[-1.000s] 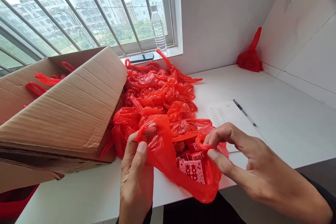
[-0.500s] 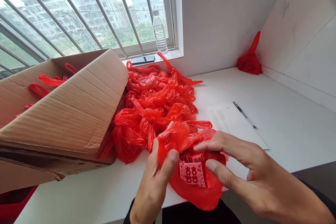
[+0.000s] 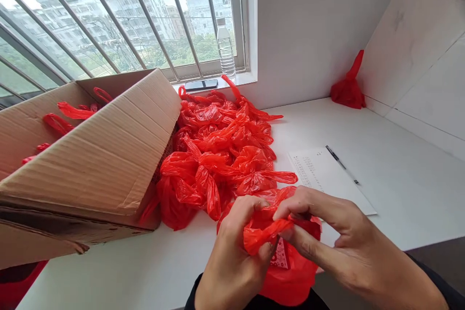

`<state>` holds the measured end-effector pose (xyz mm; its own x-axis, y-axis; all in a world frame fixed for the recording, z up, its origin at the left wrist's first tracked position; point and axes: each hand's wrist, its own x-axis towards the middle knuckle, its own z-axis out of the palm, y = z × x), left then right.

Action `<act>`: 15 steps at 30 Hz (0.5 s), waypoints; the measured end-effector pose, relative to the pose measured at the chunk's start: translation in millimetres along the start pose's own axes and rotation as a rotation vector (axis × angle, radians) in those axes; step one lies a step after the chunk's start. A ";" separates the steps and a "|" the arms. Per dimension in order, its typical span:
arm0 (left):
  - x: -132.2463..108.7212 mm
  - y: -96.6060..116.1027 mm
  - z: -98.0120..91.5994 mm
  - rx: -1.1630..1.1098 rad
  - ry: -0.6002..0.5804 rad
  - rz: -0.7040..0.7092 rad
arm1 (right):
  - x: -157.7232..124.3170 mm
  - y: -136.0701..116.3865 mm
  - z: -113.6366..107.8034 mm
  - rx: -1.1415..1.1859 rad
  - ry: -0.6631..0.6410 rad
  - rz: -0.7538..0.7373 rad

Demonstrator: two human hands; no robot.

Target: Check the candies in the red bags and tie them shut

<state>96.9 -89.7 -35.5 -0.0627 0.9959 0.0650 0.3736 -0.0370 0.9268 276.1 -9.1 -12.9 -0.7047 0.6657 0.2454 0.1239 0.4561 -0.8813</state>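
Left hand: my left hand (image 3: 238, 247) was closed around the gathered top of the red plastic bag (image 3: 286, 271), fingers curled over the crumpled plastic, thumb pressed against it.
Right hand: my right hand (image 3: 337, 242) was pinched shut on the same bunch of plastic from the other side, fingertips (image 3: 281, 214) meeting the left hand's over the bag's mouth.
Bag: it sat at the near edge of the white table (image 3: 399, 169), its lower part hanging over that edge (a small red-and-white printed packet (image 3: 280, 259) showed through between my hands).
Pile: I saw a heap of tied red bags (image 3: 221, 150) just beyond the one I held, running back toward the window sill.
Box: a cardboard box (image 3: 90, 164) lay tipped on its side to the left, touching the heap, with more red bags inside.
Paper and pen: a printed sheet (image 3: 327, 174) lay right of the heap with a pen (image 3: 341, 164) across its far corner.
Sill: a water bottle (image 3: 225, 51) and a dark phone (image 3: 201, 85) stood by the window.
Far corner: one more red bag (image 3: 348, 89) rested against the wall, well apart from the rest.
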 end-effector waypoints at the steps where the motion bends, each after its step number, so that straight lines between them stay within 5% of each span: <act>1: -1.2 0.1 -1.5 -0.018 -0.008 -0.017 | 0.8 0.3 -0.5 0.016 0.006 0.001; 5: -3.5 4.2 -11.7 -0.205 -0.092 -0.090 | 1.9 0.5 -3.7 0.033 0.048 -0.006; 11: 4.3 5.3 -23.1 -0.268 -0.174 0.009 | 3.3 0.1 -5.5 0.052 0.063 -0.027; 15: 5.4 -6.2 -23.1 -0.305 0.041 -0.069 | 4.6 -3.6 -11.5 0.023 0.090 -0.014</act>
<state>72.8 -86.0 -32.4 -0.1178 0.9930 0.0077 0.0729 0.0009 0.9973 280.5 -0.9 -3.9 -0.6409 0.7098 0.2923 0.0978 0.4531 -0.8861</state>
